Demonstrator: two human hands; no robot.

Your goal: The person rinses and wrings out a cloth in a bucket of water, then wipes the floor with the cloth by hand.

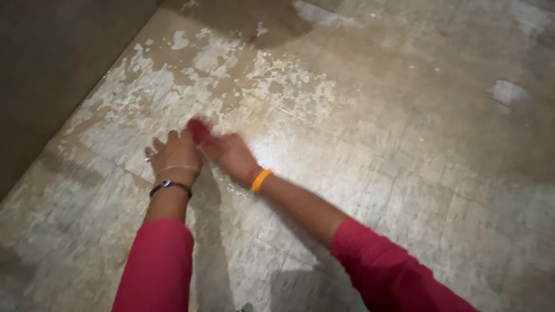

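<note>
Both my hands are stretched out low over a worn tiled floor (pixel 358 115). My left hand (pixel 173 153) rests with fingers spread on the floor, with a thin silver bangle and a dark band on its wrist. My right hand (pixel 231 153) is blurred with motion and closed around a small red object (pixel 199 130), likely a cloth or sponge, pressed to the floor right beside my left hand. An orange band and a red band sit on the right wrist. My sleeves are pink-red.
The floor tiles are beige with patchy white residue (pixel 219 58) and a glossy wet sheen near the hands. A dark wall or panel (pixel 52 69) runs along the left side, meeting the floor on a diagonal edge.
</note>
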